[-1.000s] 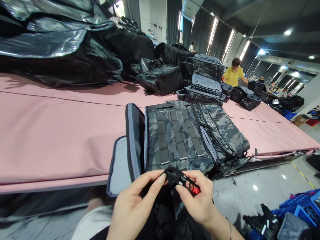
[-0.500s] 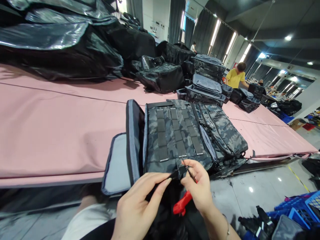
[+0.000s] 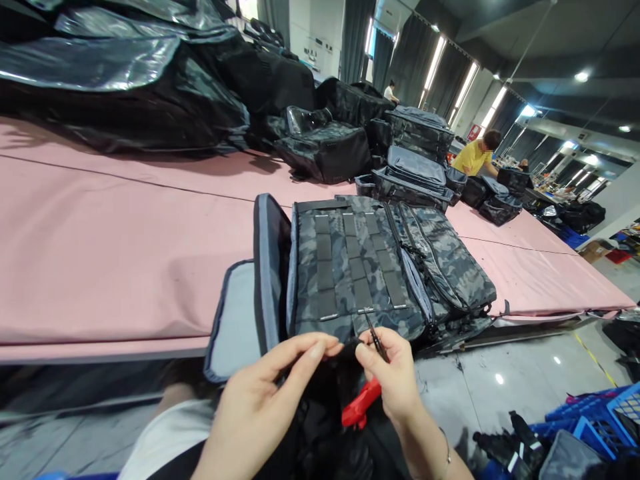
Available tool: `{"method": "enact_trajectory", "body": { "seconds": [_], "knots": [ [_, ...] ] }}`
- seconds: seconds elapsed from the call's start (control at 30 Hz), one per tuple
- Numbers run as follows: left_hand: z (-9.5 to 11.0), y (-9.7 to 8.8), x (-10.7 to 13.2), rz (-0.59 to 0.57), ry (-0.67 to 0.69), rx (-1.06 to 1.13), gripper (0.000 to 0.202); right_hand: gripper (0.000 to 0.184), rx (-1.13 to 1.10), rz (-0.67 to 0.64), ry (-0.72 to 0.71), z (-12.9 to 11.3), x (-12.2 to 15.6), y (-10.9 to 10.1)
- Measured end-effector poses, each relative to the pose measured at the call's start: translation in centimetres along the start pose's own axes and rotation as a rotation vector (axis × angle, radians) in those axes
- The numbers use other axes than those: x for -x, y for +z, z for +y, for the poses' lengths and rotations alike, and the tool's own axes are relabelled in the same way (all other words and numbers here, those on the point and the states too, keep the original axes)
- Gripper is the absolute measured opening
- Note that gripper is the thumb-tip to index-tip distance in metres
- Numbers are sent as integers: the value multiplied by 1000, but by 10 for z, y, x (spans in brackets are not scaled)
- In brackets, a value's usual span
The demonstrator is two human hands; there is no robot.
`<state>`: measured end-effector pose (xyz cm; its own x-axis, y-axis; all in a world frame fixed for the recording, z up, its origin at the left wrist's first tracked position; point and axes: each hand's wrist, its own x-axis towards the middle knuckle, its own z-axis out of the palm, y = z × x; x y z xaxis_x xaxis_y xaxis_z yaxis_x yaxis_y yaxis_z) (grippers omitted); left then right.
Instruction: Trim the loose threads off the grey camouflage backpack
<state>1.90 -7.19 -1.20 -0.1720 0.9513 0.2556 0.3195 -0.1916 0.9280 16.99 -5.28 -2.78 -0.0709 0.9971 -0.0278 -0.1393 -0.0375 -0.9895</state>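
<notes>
Head view: the left hand point(image 3: 260, 407) sits low in the frame, thumb and forefinger pinched shut on a black strap point(image 3: 349, 346) at the near edge of the backpack point(image 3: 365, 267); the other fingers are curled loosely under. The right hand point(image 3: 395, 381) is just beside it, closed around the snips point(image 3: 361, 402) (red handle below the palm, dark blades rising past the fingertips). The blade tips lie against the lower edge of the backpack, close to the right of the pinched strap. The backpack is camouflage-patterned and lies flat on the pink tabletop point(image 3: 100, 233) at its front edge, webbing rows facing up. Its grey-lined flap point(image 3: 235, 320) hangs open over the edge on the left, and the zipped compartments lie to the right. Dark fabric lies under both hands; whether it belongs to the backpack cannot be told. Along the far left of the tabletop lies a pile point(image 3: 125, 87) of black, glossy material. Further bags point(image 3: 410, 167) stand stacked behind the backpack, well apart from the hands. A person point(image 3: 475, 155) in a yellow shirt stands at the far end of the tabletop. Blue crates point(image 3: 613, 413) rest on the grey floor point(image 3: 500, 380) at lower right.
</notes>
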Motion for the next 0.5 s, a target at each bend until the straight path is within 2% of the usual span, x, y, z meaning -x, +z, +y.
{"method": "enact_trajectory", "body": {
  "seconds": [0.1, 0.2, 0.37, 0.5],
  "knots": [
    [-3, 3, 4, -25, 99, 25, 27, 33, -33, 6, -35, 7, 3, -1],
    [-2, 3, 8, 52, 161, 6, 23, 29, -13, 34, -76, 15, 6, -8],
    [-6, 2, 12, 192, 123, -20, 23, 29, 259, 287, -227, 19, 8, -24],
    [-13, 8, 13, 195, 270, -78, 13, 29, 368, 283, -241, 24, 9, -29]
  ]
}}
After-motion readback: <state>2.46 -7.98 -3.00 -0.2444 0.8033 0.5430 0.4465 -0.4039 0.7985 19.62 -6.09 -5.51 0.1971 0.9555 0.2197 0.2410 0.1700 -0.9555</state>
